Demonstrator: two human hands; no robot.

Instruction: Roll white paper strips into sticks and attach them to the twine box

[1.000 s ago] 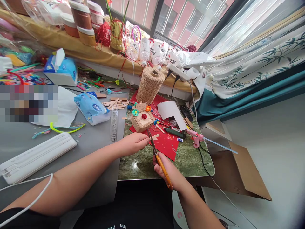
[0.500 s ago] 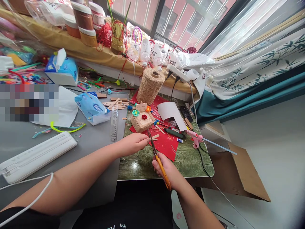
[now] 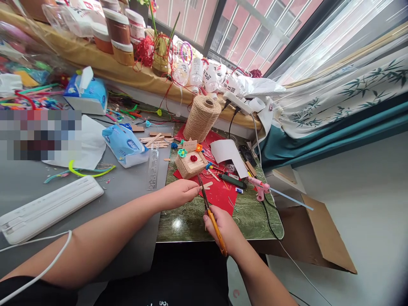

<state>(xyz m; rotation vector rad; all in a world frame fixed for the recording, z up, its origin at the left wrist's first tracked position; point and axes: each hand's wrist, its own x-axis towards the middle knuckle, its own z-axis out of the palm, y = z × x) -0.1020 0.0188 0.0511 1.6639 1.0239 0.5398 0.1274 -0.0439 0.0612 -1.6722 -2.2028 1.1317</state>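
Observation:
My left hand (image 3: 178, 194) pinches one end of a flat wooden craft stick (image 3: 207, 185) above the green table top (image 3: 251, 214). My right hand (image 3: 223, 227) is closed round the orange handles of a pair of scissors (image 3: 210, 214). The scissor blades meet the stick just right of my left fingertips. Behind them a small twine-wrapped box (image 3: 190, 163) with a red flower sits on red paper (image 3: 219, 193).
A large twine spool (image 3: 201, 117), pink glue gun (image 3: 259, 187) with black cord, green pen, clear ruler (image 3: 153, 166), loose wooden sticks, blue wipes pack (image 3: 125, 145) and white flat case (image 3: 47, 208) lie about. A cardboard box (image 3: 318, 233) stands right of the table.
Both hands have barely moved, still holding the stick and scissors at the same spot. The view has shifted slightly.

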